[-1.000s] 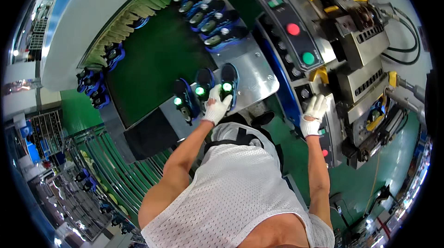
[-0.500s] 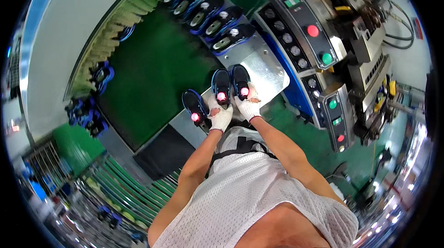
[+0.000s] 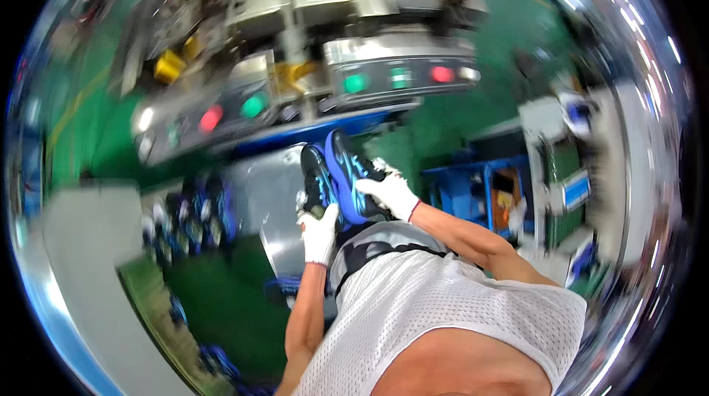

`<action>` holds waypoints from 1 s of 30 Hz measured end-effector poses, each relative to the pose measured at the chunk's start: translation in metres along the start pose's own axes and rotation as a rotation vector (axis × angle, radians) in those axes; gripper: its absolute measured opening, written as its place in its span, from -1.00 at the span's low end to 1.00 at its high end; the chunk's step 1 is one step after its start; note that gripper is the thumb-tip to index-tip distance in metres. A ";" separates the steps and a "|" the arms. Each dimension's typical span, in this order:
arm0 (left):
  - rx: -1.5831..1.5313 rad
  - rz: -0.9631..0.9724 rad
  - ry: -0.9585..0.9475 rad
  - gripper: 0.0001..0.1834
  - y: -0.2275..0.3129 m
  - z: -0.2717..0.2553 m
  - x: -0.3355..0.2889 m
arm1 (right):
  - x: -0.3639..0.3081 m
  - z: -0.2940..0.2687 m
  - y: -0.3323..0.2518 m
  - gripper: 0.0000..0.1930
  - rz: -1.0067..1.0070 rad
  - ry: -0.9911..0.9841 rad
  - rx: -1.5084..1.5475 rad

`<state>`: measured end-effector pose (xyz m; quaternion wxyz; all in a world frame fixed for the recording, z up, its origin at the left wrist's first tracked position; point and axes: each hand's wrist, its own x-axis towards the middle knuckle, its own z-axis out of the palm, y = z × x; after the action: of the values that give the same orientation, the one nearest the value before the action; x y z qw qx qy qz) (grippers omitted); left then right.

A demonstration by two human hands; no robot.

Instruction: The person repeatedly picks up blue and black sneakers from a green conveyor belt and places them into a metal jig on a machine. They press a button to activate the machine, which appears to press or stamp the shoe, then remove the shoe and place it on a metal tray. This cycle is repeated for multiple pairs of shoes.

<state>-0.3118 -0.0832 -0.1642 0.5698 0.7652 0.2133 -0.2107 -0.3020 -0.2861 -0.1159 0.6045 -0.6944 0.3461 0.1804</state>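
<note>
In my gloved left hand (image 3: 319, 235) is a black and blue sneaker (image 3: 316, 174), held near its heel end with the toe pointing away from me. My right hand (image 3: 391, 193), also in a white glove, grips a second black sneaker (image 3: 344, 174). That one is tilted so its blue-purple sole shows. The two sneakers are side by side and nearly touching, in front of my waist. Another dark blue shoe (image 3: 283, 289) lies beside my left forearm, partly blurred. The fingers of both hands are partly hidden by the sneakers.
Ahead stands a machine with a control panel (image 3: 402, 71) of green and red buttons. A metal plate (image 3: 262, 182) is left of the sneakers, with a row of shoes (image 3: 192, 215) beyond. A green belt (image 3: 221, 278) carries more shoes. Right is a blue shelf unit (image 3: 473, 193).
My view has swung right, bringing the machine from the right side to straight ahead. Both sneakers have come along in my hands, and the right one has tipped to show its sole.
</note>
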 end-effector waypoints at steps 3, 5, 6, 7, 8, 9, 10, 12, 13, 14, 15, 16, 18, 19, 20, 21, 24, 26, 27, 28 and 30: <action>0.201 0.392 -0.199 -0.01 0.045 0.070 0.000 | -0.011 -0.083 0.021 -0.75 -0.057 0.257 0.341; 0.286 0.386 -0.397 0.02 0.084 0.124 -0.025 | -0.045 -0.142 0.035 -0.67 -0.106 0.454 0.483; 0.368 0.401 -0.471 0.03 0.098 0.154 -0.038 | -0.058 -0.173 0.051 -0.65 -0.107 0.562 0.505; 0.476 0.405 -0.534 0.04 0.124 0.160 -0.051 | -0.073 -0.185 0.048 -0.62 -0.060 0.641 0.624; 0.481 0.489 -0.514 0.00 0.112 0.188 -0.070 | -0.094 -0.221 0.069 -0.57 -0.128 0.550 0.740; 0.468 0.553 -0.647 -0.01 0.117 0.218 -0.077 | -0.115 -0.240 0.080 -0.56 -0.190 0.713 0.824; 0.450 0.609 -0.777 -0.03 0.125 0.249 -0.084 | -0.131 -0.259 0.091 -0.56 -0.252 0.873 0.896; 0.414 0.599 -1.032 -0.07 0.170 0.310 -0.115 | -0.168 -0.306 0.115 -0.58 -0.038 1.026 0.932; 0.383 0.653 -1.132 -0.10 0.187 0.343 -0.130 | -0.168 -0.324 0.143 -0.65 -0.183 1.173 0.999; 0.352 0.709 -1.203 -0.13 0.203 0.375 -0.139 | -0.185 -0.345 0.131 -0.67 -0.209 1.336 0.914; 0.357 0.746 -1.251 -0.16 0.210 0.412 -0.151 | -0.179 -0.369 0.194 -0.66 0.069 1.527 0.874; 0.381 0.773 -1.243 -0.19 0.214 0.447 -0.151 | -0.208 -0.392 0.142 -0.57 0.023 1.514 0.861; 0.491 0.982 -1.133 -0.22 0.243 0.515 -0.198 | -0.226 -0.451 0.170 -0.41 0.061 1.731 0.593; 0.497 1.078 -1.156 -0.17 0.246 0.556 -0.212 | -0.235 -0.475 0.177 -0.32 0.142 1.782 0.338; 0.506 1.174 -1.166 -0.13 0.248 0.594 -0.223 | -0.241 -0.496 0.181 -0.22 0.216 1.802 0.080; 0.483 1.233 -1.156 -0.14 0.242 0.634 -0.227 | -0.236 -0.520 0.187 -0.18 0.175 1.748 0.118; 0.504 1.392 -1.018 -0.16 0.203 0.736 -0.229 | -0.205 -0.580 0.220 -0.19 0.395 1.680 0.080; 0.466 1.414 -1.042 -0.16 0.208 0.773 -0.234 | -0.190 -0.618 0.250 -0.23 0.419 1.712 -0.099; 0.526 1.305 -1.167 -0.16 0.222 0.778 -0.241 | -0.192 -0.629 0.240 -0.27 0.465 1.669 0.006; 0.562 1.190 -1.277 -0.16 0.237 0.777 -0.247 | -0.195 -0.640 0.247 -0.28 0.501 1.700 -0.053; 0.544 1.310 -1.188 -0.19 0.231 0.758 -0.232 | -0.190 -0.646 0.252 -0.32 0.157 1.774 -0.136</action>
<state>-0.4318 -0.8920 -0.0509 0.3915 0.6066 -0.6463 -0.2470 -0.7192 -0.8671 -0.0372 0.0576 -0.5871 0.7217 -0.3621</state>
